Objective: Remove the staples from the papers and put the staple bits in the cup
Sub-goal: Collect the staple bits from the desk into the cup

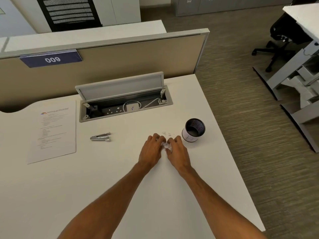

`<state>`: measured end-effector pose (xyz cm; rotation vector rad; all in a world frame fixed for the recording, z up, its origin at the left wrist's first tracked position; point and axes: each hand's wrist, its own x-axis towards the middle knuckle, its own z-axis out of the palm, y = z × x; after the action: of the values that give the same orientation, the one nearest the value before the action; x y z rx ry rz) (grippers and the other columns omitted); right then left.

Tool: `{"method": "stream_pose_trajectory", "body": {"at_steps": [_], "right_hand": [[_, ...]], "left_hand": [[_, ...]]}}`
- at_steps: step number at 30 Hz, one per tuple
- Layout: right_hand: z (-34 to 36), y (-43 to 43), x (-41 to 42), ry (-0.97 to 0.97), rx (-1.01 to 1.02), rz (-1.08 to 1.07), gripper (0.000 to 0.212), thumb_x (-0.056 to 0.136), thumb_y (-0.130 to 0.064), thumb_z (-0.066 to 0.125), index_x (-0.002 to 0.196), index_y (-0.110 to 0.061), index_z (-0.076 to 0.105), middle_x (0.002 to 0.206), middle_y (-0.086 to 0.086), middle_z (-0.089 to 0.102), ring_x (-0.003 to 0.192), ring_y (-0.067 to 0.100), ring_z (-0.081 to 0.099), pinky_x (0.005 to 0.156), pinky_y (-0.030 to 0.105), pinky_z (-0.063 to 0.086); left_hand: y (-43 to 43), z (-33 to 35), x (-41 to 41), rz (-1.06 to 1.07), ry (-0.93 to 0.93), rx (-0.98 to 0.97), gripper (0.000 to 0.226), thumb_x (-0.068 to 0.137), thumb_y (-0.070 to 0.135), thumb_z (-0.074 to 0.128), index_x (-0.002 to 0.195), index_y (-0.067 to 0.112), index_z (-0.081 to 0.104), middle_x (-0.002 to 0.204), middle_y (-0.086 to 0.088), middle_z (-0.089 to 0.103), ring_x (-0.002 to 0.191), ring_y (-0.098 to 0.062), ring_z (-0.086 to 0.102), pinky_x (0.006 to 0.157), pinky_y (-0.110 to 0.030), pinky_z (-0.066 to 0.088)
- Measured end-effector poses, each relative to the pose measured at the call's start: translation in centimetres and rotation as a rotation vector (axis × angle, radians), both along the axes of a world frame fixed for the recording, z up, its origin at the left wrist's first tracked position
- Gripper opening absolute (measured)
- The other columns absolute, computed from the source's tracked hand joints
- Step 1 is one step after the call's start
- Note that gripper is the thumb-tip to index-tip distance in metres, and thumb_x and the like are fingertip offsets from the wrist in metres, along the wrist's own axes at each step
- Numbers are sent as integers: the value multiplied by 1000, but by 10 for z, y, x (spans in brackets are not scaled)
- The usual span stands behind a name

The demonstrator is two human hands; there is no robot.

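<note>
Papers (53, 131) lie flat as a printed sheet near the left edge of the white tabletop (107, 169), well apart from both hands. A small crumpled white scrap (166, 146) sits on the tabletop between the two hands, toward the right edge. The left hand (152, 149) is palm down with its fingers curled onto the scrap's left side; the right hand (177, 150) is also palm down, its fingers curled and pinching the scrap from the right. Whether any staple bit is in the scrap is too small to tell. A few tiny pale bits (167, 134) lie just beyond the fingers, between the hands and the cup (193, 129). The cup, black mesh inside with a white band around it, stands upright near the right edge, just beside the right hand. A metal staple remover (100, 136) lies on its side between the sheet and the hands. Behind it, toward the far edge, a cable box (124, 102) is set into the tabletop with its lid raised.
</note>
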<state>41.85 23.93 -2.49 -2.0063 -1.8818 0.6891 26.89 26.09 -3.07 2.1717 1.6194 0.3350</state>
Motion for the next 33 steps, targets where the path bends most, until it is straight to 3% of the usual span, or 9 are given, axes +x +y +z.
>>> {"method": "stream_pose_trajectory", "body": {"at_steps": [4, 9, 13, 17, 20, 25, 29, 33], "right_hand": [[2, 1, 1, -29, 13, 18, 15, 94, -11, 73, 105, -13, 64, 111, 6, 54, 79, 31, 66, 65, 36, 53], [4, 2, 5, -5, 39, -13, 13, 92, -7, 72, 96, -14, 62, 102, 4, 57, 77, 28, 63, 62, 35, 51], [8, 4, 7, 46, 63, -63, 16, 90, -4, 72, 88, -14, 59, 91, 1, 58, 73, 21, 56, 60, 29, 44], [14, 3, 7, 93, 95, -96, 14, 91, 0, 68, 86, -11, 61, 85, 4, 59, 69, 16, 50, 60, 25, 36], [17, 0, 8, 100, 118, -119, 15, 90, 2, 66, 85, -11, 60, 82, 5, 58, 68, 21, 54, 59, 29, 39], [25, -5, 10, 112, 149, -112, 14, 93, -1, 67, 87, -12, 60, 83, 1, 56, 71, 18, 57, 59, 30, 48], [42, -4, 12, 120, 198, -109, 13, 93, -2, 69, 90, -13, 62, 87, 1, 60, 71, 17, 58, 60, 32, 52], [68, 1, 18, 156, 276, -105, 14, 92, 0, 72, 90, -12, 64, 90, 2, 62, 72, 15, 60, 60, 28, 54]], "left_hand": [[-3, 2, -2, 31, -49, -9, 16, 107, 17, 62, 123, 20, 64, 117, -3, 66, 98, -25, 61, 74, -41, 60], [0, 6, -8, 84, -155, -38, 9, 110, 26, 57, 114, 25, 64, 105, 1, 73, 92, -24, 68, 77, -42, 60], [3, 15, -5, 129, -213, -50, 17, 110, 22, 57, 112, 19, 73, 106, -3, 79, 93, -26, 74, 82, -38, 61], [6, 25, 0, 179, -242, -40, 23, 109, 14, 61, 123, 13, 79, 121, -9, 82, 108, -30, 77, 98, -34, 58], [6, 30, 3, 207, -233, -49, 27, 109, 13, 61, 131, 10, 77, 129, -12, 79, 116, -32, 76, 104, -31, 54], [3, 39, 6, 260, -249, -40, 24, 108, 13, 63, 125, 11, 79, 125, -10, 81, 111, -28, 77, 95, -22, 49], [2, 49, 9, 281, -286, -27, 21, 106, 11, 66, 122, 11, 80, 121, -8, 82, 108, -26, 77, 93, -23, 51], [7, 64, 16, 292, -348, -15, 23, 106, 11, 66, 124, 13, 80, 124, -6, 81, 111, -23, 77, 103, -32, 58]]}}
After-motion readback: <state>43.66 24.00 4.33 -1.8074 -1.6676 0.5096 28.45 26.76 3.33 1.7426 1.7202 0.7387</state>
